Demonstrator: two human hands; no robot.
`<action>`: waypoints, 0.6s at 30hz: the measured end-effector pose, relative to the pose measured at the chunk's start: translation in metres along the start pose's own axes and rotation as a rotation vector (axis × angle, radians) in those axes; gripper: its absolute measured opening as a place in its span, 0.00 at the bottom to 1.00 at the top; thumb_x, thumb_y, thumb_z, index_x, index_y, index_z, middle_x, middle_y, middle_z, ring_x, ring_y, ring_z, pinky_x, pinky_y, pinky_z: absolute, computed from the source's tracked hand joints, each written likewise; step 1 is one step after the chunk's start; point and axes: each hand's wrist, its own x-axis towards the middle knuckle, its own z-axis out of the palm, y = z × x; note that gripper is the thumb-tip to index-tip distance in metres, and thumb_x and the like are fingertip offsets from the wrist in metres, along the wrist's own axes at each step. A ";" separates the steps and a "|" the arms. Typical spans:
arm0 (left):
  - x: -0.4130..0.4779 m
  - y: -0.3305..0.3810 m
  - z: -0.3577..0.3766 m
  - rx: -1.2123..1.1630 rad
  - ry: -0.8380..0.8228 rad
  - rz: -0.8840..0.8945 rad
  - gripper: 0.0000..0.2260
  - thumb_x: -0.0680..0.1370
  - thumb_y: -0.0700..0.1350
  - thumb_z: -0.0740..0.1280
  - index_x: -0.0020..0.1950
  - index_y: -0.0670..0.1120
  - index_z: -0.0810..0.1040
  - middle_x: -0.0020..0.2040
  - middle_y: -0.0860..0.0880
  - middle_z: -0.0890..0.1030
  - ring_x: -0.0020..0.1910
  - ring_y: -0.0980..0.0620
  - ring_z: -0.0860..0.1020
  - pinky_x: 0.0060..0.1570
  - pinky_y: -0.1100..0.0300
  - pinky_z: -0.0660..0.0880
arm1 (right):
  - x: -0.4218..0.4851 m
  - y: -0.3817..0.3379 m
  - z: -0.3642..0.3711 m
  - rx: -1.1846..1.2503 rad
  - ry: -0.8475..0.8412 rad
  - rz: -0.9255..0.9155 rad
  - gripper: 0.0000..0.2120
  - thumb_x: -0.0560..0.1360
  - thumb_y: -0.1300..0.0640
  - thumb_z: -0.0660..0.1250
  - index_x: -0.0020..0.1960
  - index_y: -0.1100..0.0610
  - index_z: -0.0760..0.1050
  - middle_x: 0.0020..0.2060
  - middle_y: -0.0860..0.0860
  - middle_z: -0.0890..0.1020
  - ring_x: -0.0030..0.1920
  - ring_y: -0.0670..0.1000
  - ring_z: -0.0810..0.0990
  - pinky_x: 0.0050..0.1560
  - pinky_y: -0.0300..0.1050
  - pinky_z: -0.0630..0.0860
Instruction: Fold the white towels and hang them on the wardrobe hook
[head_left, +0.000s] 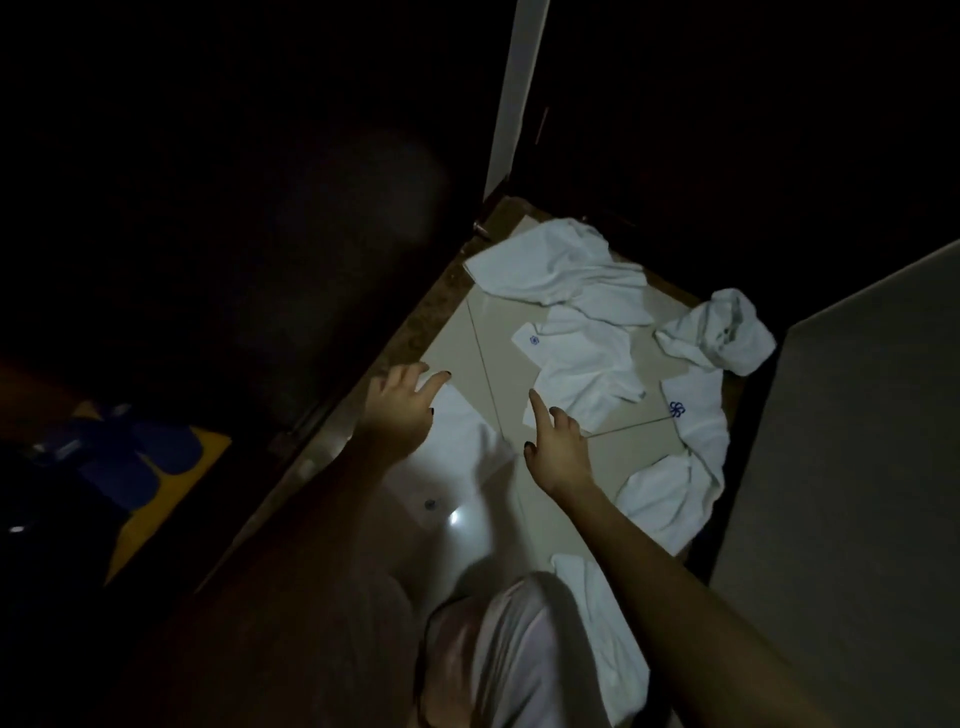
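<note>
We saw both arms stretched forward over the beige tiled floor (488, 343): the left hand (400, 410) palm down, fingers spread, at the far edge of a flattened white towel (462, 441), the right hand (558, 447) holding nothing, index finger straight and aimed away, the rest loosely curled. That towel lay flat, long axis running from the left hand back toward us; crumpled white towels (582, 374) lay beyond.

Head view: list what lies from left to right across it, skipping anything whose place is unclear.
blue slippers on the yellow mat → left hand → right hand → crumpled white towel → pale panel. The other towels overlap the hands or each other, so they are left out.
</note>
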 end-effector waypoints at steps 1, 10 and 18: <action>0.008 -0.004 0.029 0.009 0.027 0.036 0.24 0.70 0.41 0.72 0.67 0.47 0.76 0.61 0.42 0.79 0.56 0.41 0.78 0.49 0.52 0.73 | 0.016 0.007 0.026 0.031 -0.003 0.014 0.34 0.79 0.57 0.61 0.80 0.51 0.46 0.69 0.59 0.66 0.67 0.60 0.66 0.65 0.54 0.67; 0.115 -0.051 0.287 -0.086 0.056 0.160 0.19 0.77 0.41 0.66 0.69 0.47 0.75 0.64 0.41 0.77 0.58 0.38 0.78 0.50 0.47 0.77 | 0.169 0.061 0.252 0.274 0.150 0.154 0.33 0.80 0.56 0.61 0.79 0.47 0.47 0.70 0.60 0.66 0.62 0.63 0.71 0.60 0.57 0.71; 0.194 -0.094 0.446 0.017 -0.013 0.149 0.23 0.80 0.42 0.60 0.75 0.53 0.64 0.75 0.44 0.64 0.72 0.38 0.63 0.67 0.40 0.63 | 0.251 0.087 0.378 0.224 0.233 0.263 0.30 0.80 0.52 0.62 0.78 0.52 0.54 0.60 0.59 0.74 0.57 0.58 0.74 0.55 0.50 0.73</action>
